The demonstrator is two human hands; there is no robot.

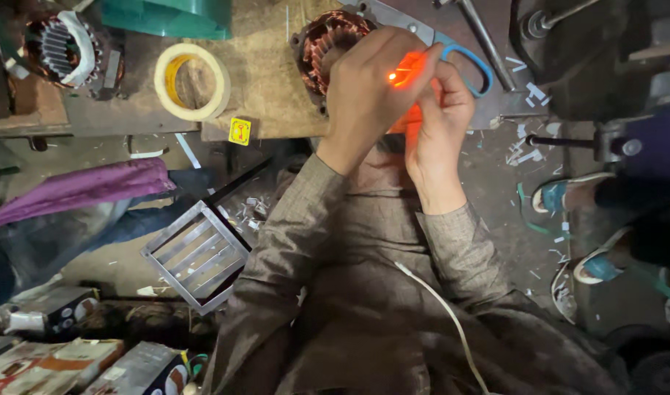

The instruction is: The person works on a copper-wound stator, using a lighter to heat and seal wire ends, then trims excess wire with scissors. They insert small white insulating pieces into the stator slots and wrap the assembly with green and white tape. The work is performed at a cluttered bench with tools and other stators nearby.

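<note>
Both hands, left hand (371, 88) and right hand (444, 124), pinch a glowing orange lighter (406, 73) just in front of the copper-wound stator (327, 40), so that flame could easily scorch fingertips or the winding insulation.

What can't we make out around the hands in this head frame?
- Head view: orange glowing item, shape hidden by left hand and right hand.
- Copper-wound stator: right part covered by the left hand.
- Blue-handled scissors: blades hidden behind the hands.
- Second stator: cut by top edge.
</note>
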